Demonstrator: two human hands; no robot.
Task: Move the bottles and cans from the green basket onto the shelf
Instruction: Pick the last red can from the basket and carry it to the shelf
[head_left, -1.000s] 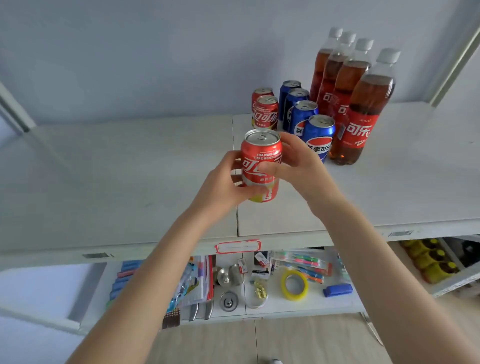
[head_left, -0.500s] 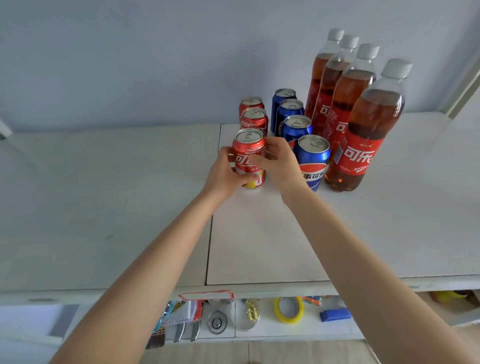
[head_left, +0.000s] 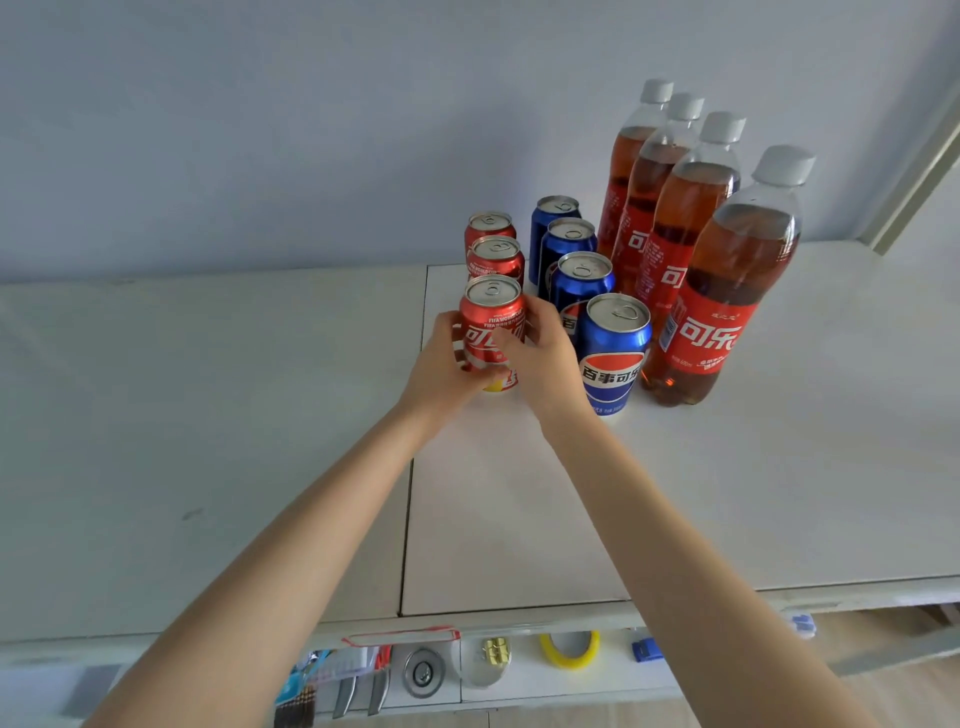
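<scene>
Grips front red can (head_left: 493, 312) with both hands: left hand (head_left: 441, 366) curled round its left side, right hand (head_left: 543, 358) curled round its right, fingers over the label. Hides most of the can's lower half; leaves only a yellow-and-red sliver at the base, so cannot tell if it touches the shelf (head_left: 208, 415) or hangs just above. Stands upright at the front of the red row, just ahead of two more red cans (head_left: 496, 257), close to the seam between shelf boards. Has four blue cans (head_left: 615, 358) in a row just to the right, second from front half covered by the right hand and the front blue can. Has four cola bottles (head_left: 727, 296) in a row further right, rear ones overlapped, labels mostly blocked. Catches only a strip of the lower shelf (head_left: 597, 680) under the board edge: yellow tape ring (head_left: 570, 649), blue item (head_left: 647, 649), metal bits and packets too blurred to name. Crops both forearms at the bottom edge.
</scene>
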